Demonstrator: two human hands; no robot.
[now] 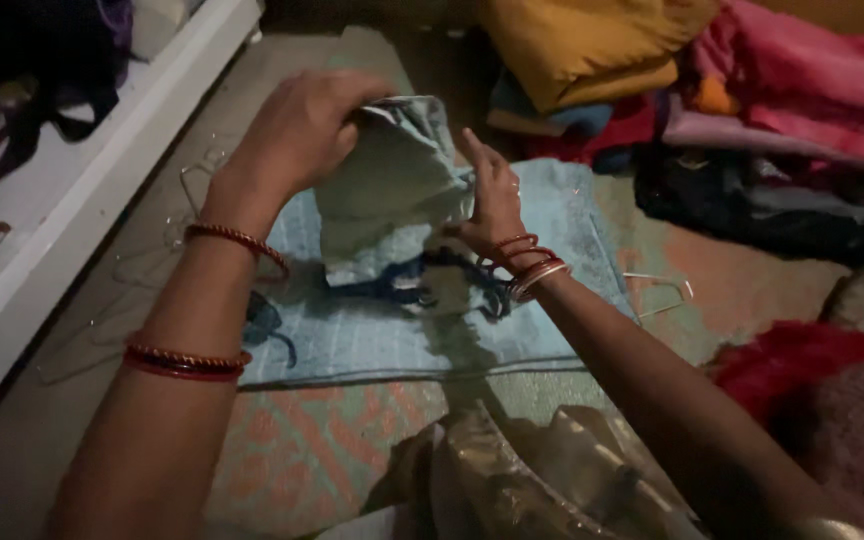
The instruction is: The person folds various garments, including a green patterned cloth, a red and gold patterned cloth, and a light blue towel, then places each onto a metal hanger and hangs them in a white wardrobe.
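lap cloth (pixel 512 470): shiny gold-brown fabric, nearest to cam, bunched, below both arms.
mat (pixel 302 450): orange/green pattern, on floor under everything.
towel (pixel 392 335): pale blue, spread flat on mat, serves as work surface.
garment (pixel 397 195): pale blue-green w/ dark blue trim, partly lifted off towel, lower edge resting on it, between both hands.
handling: prob. light, soft, limp; no stiffness, sags where unsupported; not fragile, not slippery. Best grip = pinch at top corners or folded edge; trim side droops.
left hand (pixel 297 135): fingers curled, closed on garment's top edge, bangles at wrist & forearm.
right hand (pixel 492 200): fingers straight, close together, flat against garment's right side; thumb side hidden, so clamping or just pressing: can't tell.
hangers (pixel 657 295): thin wire, one right of towel, more left by ledge; could snag cloth.
ledge (pixel 102 170): white, far left, dark clothes on top.
pile (pixel 752 110): yellow, pink, black clothes, far right, apart from towel; no obstruction.
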